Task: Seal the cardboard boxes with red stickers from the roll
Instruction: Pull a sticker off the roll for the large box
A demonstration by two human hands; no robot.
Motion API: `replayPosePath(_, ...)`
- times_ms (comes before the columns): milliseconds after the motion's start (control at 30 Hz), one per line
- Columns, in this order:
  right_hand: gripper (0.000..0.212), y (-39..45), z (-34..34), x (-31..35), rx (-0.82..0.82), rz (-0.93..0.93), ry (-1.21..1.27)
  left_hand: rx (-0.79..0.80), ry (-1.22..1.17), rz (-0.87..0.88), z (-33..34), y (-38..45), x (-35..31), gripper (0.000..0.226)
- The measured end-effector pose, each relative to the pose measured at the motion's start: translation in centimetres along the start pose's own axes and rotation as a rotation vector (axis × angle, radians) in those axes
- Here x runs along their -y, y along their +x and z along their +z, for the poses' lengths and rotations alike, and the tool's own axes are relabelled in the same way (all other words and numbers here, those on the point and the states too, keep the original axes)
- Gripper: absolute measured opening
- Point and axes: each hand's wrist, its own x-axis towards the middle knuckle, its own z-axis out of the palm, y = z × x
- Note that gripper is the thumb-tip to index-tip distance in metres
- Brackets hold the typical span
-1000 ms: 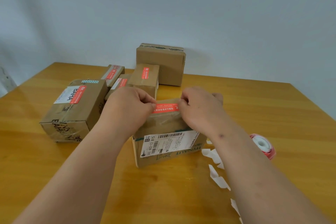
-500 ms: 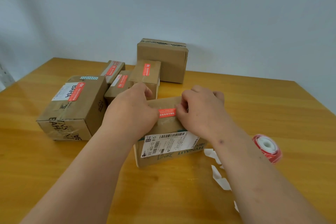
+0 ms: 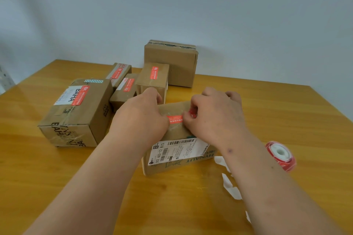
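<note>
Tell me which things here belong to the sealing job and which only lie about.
For the job:
near box
red sticker
sticker roll
left hand
right hand
plain box at the back

Lying about:
white backing scraps
four boxes already stickered
</note>
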Motion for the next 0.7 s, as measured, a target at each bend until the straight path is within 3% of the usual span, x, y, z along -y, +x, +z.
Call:
replayPosePath(233, 0.039, -0.7, -0.9, 0.5, 0.019, 0.063, -0.046, 0.003, -0.040, -0.002, -0.2, 0.0, 0.4, 0.035)
replayPosePath(400, 0.075, -0.8, -1.6, -0.8, 0.004, 0.162, 0.014, 0.014, -0.066, 0.002, -0.1, 0.0, 0.7, 0.038)
replayPosePath(567, 0.068, -0.5, -0.1, -0.9, 0.056, 0.213, 0.288, -0.053, -0.092, 0.018, 0.1, -0.7, 0.6, 0.035)
replayPosePath(700, 0.078, 0.0, 1.1, -0.4, 0.117, 0.281, 0.368, -0.070, -0.048, 0.017, 0.1, -0.7, -0.2, 0.041)
